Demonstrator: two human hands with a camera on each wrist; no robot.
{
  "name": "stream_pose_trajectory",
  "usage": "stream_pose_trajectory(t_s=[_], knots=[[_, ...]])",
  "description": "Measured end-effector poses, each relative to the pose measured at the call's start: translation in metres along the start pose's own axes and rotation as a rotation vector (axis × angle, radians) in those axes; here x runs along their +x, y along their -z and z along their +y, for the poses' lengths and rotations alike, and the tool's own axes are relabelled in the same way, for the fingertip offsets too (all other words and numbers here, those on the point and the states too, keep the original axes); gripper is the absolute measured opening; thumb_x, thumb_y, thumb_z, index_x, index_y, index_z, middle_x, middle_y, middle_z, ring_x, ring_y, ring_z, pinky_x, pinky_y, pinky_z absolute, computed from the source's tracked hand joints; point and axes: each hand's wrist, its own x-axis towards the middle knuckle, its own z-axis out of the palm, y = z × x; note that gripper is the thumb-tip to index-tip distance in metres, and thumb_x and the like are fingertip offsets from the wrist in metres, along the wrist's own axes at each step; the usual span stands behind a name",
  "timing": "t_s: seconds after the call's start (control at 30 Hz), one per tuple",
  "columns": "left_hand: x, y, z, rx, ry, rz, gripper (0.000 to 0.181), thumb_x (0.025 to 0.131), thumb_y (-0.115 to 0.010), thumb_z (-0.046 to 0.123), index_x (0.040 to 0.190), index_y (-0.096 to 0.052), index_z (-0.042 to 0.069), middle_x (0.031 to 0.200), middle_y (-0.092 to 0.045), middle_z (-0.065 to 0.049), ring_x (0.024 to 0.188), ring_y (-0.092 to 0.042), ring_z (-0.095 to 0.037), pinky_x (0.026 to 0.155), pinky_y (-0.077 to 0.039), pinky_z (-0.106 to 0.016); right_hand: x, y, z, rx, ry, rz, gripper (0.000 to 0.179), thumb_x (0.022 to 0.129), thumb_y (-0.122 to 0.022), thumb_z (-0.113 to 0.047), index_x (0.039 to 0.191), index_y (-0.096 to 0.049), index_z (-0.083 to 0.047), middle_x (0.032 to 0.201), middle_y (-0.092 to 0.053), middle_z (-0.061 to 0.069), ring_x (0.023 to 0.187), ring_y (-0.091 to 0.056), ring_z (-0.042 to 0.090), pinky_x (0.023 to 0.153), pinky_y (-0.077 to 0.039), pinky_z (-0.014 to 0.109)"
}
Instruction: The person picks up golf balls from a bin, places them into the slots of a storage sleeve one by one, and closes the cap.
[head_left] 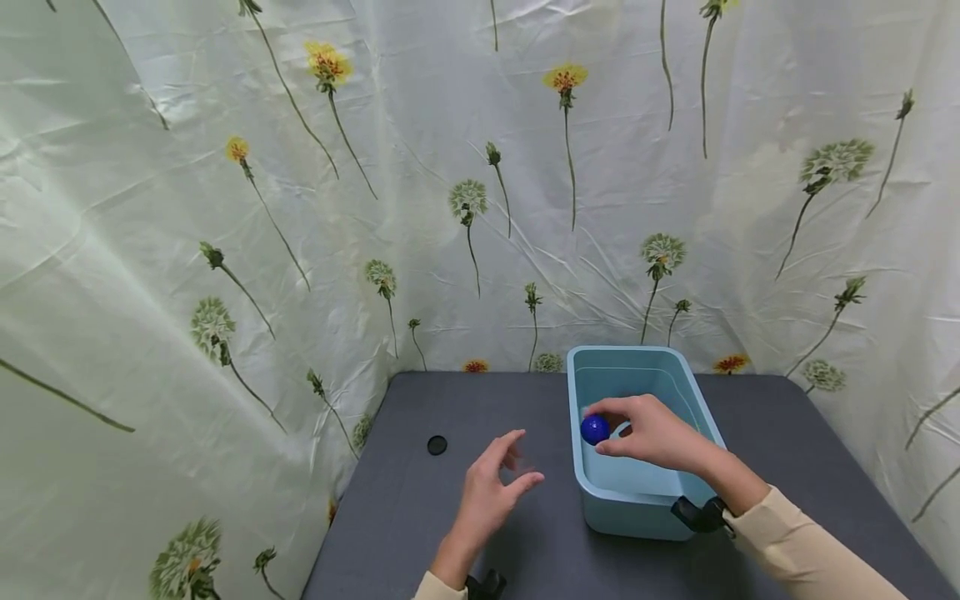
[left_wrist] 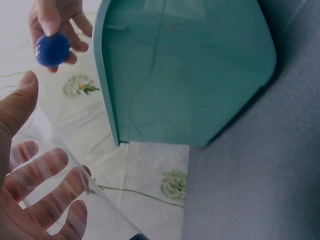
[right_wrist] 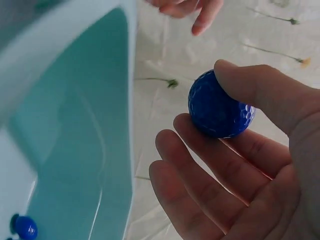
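The blue ball (head_left: 595, 430) is up in the air in the right hand (head_left: 651, 429), over the 9 o'clock side of the blue-green box (head_left: 633, 512). It looks higher than the rim. The thumb pinches it from one side and the fingertips from the other. The two hands are apart. The left hand (head_left: 483, 496) is at 8 o'clock from the ball, curled around a clear tube (left_wrist: 95, 207). You can see the fingers right through it.

The ball has little dents all over, like a golf ball. I think it is hard, won't squash, and weighs only a bit. It is shiny, so it could slip and roll away. The best hold is across its fat middle, with the thumb facing the fingers. Pinching near the top could make it pop out.

The tube looks thin and light, but stiff. It may crack if squeezed too hard, so hold it softly around its side and leave its end clear.

Another blue ball (right_wrist: 26, 227) is down in the box. A black round thing (head_left: 437, 445) lies flat on the tabletop (head_left: 510, 408), at 10 o'clock from the left hand.
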Motion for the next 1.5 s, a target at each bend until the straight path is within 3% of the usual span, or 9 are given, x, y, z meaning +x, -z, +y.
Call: stream_pose_trajectory(t_s=[0.23,0.57,0.83,1.1,1.27,1.5], knots=[[-0.003,-0.002,0.012,-0.038,0.066,-0.029,0.048,0.087,-0.077,0.043,0.126,-0.054,0.028,0.104,-0.060,0.012,0.087,-0.062,-0.013,0.073,-0.052,-0.027,-0.006,-0.009,-0.011,0.061,-0.008,0.082,0.045,0.087,-0.082,-0.027,0.128,-0.067,-0.017,0.107,-0.069,-0.007,0.094,-0.066,0.013,0.076,-0.056,0.024],[-0.007,-0.002,0.020,-0.044,-0.029,-0.031,0.047,0.091,-0.072,0.045,0.132,-0.059,0.027,0.094,-0.065,0.005,0.083,-0.060,-0.003,0.076,-0.056,-0.028,-0.013,-0.039,-0.021,0.223,0.035,0.119,0.045,0.086,-0.082,-0.030,0.128,-0.066,-0.024,0.114,-0.068,-0.006,0.098,-0.068,0.019,0.079,-0.058,0.032],[-0.010,-0.005,0.022,-0.087,-0.067,-0.040,0.050,0.089,-0.074,0.042,0.134,-0.060,0.027,0.091,-0.060,0.008,0.074,-0.058,-0.002,0.068,-0.055,-0.024,-0.016,-0.053,-0.027,0.269,0.064,0.106,0.043,0.088,-0.081,-0.030,0.128,-0.066,-0.026,0.115,-0.069,-0.008,0.097,-0.068,0.020,0.078,-0.058,0.034],[-0.011,-0.003,0.021,-0.110,-0.133,-0.045,0.045,0.090,-0.076,0.038,0.130,-0.061,0.023,0.091,-0.059,0.006,0.070,-0.059,-0.007,0.061,-0.055,-0.026,-0.016,-0.058,-0.025,0.278,0.036,0.096,0.042,0.090,-0.078,-0.031,0.129,-0.065,-0.025,0.116,-0.068,-0.004,0.097,-0.067,0.014,0.079,-0.058,0.036],[-0.011,0.000,0.024,-0.121,-0.116,-0.070,0.045,0.090,-0.078,0.034,0.131,-0.062,0.022,0.095,-0.062,0.006,0.072,-0.065,-0.015,0.064,-0.058,-0.032,-0.016,-0.059,-0.025,0.281,0.029,0.104,0.042,0.089,-0.079,-0.031,0.129,-0.065,-0.025,0.115,-0.069,-0.004,0.096,-0.067,0.014,0.078,-0.058,0.035],[-0.010,0.001,0.028,-0.111,-0.071,-0.083,0.044,0.087,-0.080,0.039,0.122,-0.066,0.017,0.099,-0.067,0.007,0.078,-0.064,-0.004,0.067,-0.058,-0.032,-0.014,-0.063,-0.028,0.278,0.048,0.087,0.042,0.088,-0.079,-0.033,0.127,-0.066,-0.024,0.114,-0.069,-0.007,0.099,-0.067,0.017,0.078,-0.058,0.034]])
